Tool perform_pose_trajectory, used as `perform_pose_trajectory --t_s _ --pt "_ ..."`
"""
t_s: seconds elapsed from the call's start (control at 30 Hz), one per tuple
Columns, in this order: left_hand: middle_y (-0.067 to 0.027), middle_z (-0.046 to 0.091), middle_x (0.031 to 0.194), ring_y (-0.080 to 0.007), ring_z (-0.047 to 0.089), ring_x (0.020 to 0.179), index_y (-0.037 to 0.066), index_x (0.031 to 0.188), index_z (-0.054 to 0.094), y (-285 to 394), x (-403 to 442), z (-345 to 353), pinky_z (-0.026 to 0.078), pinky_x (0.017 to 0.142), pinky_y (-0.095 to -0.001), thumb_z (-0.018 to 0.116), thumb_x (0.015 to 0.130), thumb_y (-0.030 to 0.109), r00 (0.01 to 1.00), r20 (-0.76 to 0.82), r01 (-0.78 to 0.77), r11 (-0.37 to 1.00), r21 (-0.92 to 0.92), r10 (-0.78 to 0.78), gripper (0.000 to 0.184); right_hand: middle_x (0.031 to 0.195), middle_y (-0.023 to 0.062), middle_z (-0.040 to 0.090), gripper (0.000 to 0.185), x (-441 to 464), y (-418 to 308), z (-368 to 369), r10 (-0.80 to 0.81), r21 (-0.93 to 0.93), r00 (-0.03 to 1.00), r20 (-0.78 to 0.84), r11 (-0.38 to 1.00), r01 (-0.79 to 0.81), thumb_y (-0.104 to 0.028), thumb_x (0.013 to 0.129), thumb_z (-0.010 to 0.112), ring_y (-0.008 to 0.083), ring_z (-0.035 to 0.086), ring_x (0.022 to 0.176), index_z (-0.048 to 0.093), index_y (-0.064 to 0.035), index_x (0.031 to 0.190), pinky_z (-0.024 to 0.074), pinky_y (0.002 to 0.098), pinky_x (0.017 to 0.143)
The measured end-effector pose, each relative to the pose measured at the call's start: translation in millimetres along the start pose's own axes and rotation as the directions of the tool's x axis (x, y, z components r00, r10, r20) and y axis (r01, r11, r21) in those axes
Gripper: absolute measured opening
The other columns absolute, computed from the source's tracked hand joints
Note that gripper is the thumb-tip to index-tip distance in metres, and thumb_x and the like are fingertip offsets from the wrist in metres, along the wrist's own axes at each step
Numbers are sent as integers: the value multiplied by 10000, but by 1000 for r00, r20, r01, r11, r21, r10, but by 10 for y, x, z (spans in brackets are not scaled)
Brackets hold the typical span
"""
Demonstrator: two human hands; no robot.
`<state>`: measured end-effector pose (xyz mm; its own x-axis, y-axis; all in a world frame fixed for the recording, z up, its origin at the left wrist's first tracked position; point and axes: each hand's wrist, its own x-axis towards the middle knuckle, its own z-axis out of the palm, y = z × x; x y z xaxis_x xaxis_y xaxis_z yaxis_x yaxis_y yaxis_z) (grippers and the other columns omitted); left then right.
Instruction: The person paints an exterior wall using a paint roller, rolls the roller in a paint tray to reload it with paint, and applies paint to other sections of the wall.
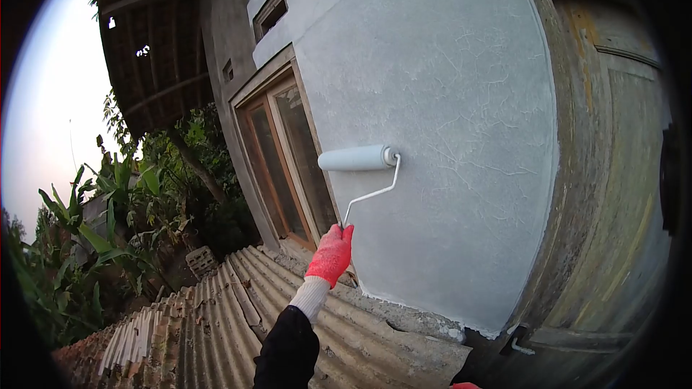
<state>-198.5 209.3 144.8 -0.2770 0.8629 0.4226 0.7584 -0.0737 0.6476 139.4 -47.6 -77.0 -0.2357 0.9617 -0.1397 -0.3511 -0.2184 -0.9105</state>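
Note:
My left hand (331, 256), in a red-coated glove with a white knit cuff, is closed round the handle of a paint roller (355, 158). The roller's pale sleeve lies across the grey-white painted wall (432, 101), close to the window's right edge. Its bent white wire frame (373, 194) runs down to my fist, which hides most of the handle. Only a red sliver of my right hand (465, 386) shows at the bottom edge, so its fingers are out of sight.
A wooden-framed window (280, 151) is left of the painted wall; a weathered wooden door (605, 187) stands right. Corrugated roofing sheets (216, 324) spread below, with pale strips (130, 342) lying on them. Plants (108, 223) grow at left under a roof overhang (155, 36).

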Motion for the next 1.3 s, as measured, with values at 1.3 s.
perform_pose_trajectory --t_s 1.3 --pt "-295 604 994 -472 538 1009 -21 980 546 -1708 -1733 1101 425 833 -525 434 964 446 872 414 234 965 117 -261 480 918 63 659 271 -34 70 417 71 -216 996 -55 973 -81 -143 951 555 141 620 789 552 -19 1192 501 262 740"
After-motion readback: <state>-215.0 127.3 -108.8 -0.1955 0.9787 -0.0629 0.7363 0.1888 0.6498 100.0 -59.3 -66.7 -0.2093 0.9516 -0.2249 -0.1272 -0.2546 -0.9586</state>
